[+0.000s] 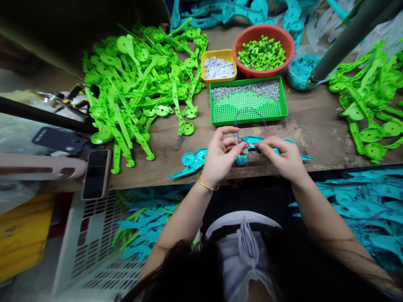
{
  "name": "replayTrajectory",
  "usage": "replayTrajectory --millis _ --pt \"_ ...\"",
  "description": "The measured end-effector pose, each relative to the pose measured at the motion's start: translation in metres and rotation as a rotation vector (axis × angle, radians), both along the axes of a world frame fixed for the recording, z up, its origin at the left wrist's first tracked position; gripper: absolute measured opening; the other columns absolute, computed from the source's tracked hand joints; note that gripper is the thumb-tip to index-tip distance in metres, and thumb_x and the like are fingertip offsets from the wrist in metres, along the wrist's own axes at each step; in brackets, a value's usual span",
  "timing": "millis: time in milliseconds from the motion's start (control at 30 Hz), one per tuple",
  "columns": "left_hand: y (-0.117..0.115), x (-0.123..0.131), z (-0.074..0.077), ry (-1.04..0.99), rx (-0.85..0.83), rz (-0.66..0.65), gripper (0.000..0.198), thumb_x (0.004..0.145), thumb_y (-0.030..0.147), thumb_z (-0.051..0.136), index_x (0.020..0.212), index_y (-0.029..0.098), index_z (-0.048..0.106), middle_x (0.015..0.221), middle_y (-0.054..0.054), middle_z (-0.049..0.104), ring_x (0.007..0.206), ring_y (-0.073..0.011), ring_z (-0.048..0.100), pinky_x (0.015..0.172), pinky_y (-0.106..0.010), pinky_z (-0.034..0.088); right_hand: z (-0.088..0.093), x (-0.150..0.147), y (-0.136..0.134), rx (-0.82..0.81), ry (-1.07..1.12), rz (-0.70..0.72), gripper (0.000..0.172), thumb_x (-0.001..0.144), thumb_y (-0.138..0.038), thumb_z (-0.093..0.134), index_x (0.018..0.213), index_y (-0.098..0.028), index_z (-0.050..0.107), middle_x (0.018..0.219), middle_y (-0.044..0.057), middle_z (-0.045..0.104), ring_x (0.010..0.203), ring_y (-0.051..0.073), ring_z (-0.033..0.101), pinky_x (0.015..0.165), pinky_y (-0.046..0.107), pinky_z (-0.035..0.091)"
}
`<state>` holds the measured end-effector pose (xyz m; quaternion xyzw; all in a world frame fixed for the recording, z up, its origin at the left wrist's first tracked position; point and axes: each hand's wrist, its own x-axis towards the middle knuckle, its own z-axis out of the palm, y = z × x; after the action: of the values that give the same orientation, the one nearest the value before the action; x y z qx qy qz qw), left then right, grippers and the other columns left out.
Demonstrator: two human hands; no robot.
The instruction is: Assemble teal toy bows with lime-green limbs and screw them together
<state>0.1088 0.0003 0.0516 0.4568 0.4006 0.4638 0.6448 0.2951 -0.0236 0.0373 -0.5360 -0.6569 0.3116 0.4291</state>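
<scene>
My left hand (223, 152) and my right hand (281, 156) face each other over a blue plastic part (192, 161) lying at the table's front edge. Thin red and blue wires (265, 121) loop up between them. The fingertips of my left hand pinch these wires. With thumb and forefinger, my right hand closes on the wires too, beside a small dark piece on the blue part. Exactly what lies under the fingertips is partly hidden. Beyond the hands is a green perforated tray (248, 119) with many small metal screws (245, 90) along its far side.
Green plastic parts pile up at left (126, 84) and right (374, 109). Behind the tray stand a yellow tray (234, 77) and a red bowl (237, 42). A screwdriver (180, 138) and a phone (96, 174) lie leftward. A dark pole (343, 42) slants down at right.
</scene>
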Motion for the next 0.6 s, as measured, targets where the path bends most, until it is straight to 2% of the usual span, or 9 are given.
replayTrajectory --millis 133,233,333,433,500,567,600 --pt "-0.001 0.003 -0.004 0.003 0.047 0.079 0.039 0.074 0.021 0.077 0.108 0.022 0.058 0.087 -0.001 0.072 0.087 -0.0173 0.072 0.082 -0.030 0.057 -0.003 -0.007 -0.003 -0.072 0.071 -0.056 0.021 0.087 -0.039 0.059 0.081 -0.023 0.072 0.082 0.002 0.074 0.080 0.018 0.067 0.078 0.033 0.051" --pt "-0.001 0.001 -0.008 -0.075 0.038 0.061 0.033 0.072 0.021 0.078 0.102 0.021 0.064 0.094 -0.003 0.073 0.090 -0.0169 0.071 0.084 -0.030 0.057 -0.004 -0.011 -0.004 -0.125 0.099 0.034 0.022 0.088 -0.038 0.059 0.079 -0.022 0.071 0.078 0.001 0.073 0.075 0.016 0.066 0.072 0.030 0.050" --pt "-0.002 -0.001 -0.013 -0.102 -0.003 0.085 0.022 0.077 0.026 0.074 0.097 0.020 0.068 0.089 -0.003 0.074 0.085 -0.0164 0.071 0.078 -0.030 0.058 -0.003 -0.011 -0.004 -0.102 0.003 0.138 0.021 0.087 -0.034 0.059 0.074 -0.021 0.070 0.072 0.001 0.071 0.070 0.015 0.064 0.071 0.030 0.047" --pt "-0.004 -0.004 -0.016 0.132 0.110 0.194 0.020 0.085 0.033 0.066 0.100 0.021 0.071 0.090 -0.003 0.075 0.081 -0.0167 0.071 0.076 -0.030 0.057 -0.004 -0.011 -0.005 -0.060 -0.112 0.171 0.022 0.088 -0.034 0.058 0.074 -0.022 0.070 0.072 0.001 0.071 0.071 0.016 0.063 0.075 0.033 0.045" --pt "-0.004 -0.009 -0.017 0.367 0.255 0.241 0.018 0.086 0.033 0.065 0.098 0.022 0.073 0.089 -0.003 0.076 0.079 -0.0162 0.070 0.077 -0.028 0.054 -0.004 -0.010 -0.007 -0.054 -0.187 0.208 0.020 0.089 -0.033 0.058 0.076 -0.023 0.069 0.076 0.001 0.072 0.076 0.017 0.064 0.087 0.038 0.043" --pt "-0.002 -0.016 -0.017 0.519 0.364 0.288 0.013 0.085 0.031 0.067 0.089 0.023 0.076 0.083 -0.001 0.075 0.075 -0.0146 0.068 0.075 -0.025 0.051 -0.003 -0.007 -0.009 -0.065 -0.275 0.279 0.017 0.089 -0.031 0.059 0.076 -0.025 0.069 0.082 -0.001 0.072 0.084 0.017 0.066 0.103 0.047 0.033" --pt "0.001 -0.021 -0.016 0.533 0.383 0.332 0.012 0.084 0.031 0.068 0.085 0.023 0.076 0.076 0.000 0.073 0.070 -0.0132 0.066 0.070 -0.023 0.050 -0.001 -0.001 -0.010 -0.063 -0.309 0.291 0.016 0.088 -0.031 0.060 0.076 -0.026 0.069 0.086 -0.002 0.073 0.089 0.018 0.066 0.109 0.051 0.026"
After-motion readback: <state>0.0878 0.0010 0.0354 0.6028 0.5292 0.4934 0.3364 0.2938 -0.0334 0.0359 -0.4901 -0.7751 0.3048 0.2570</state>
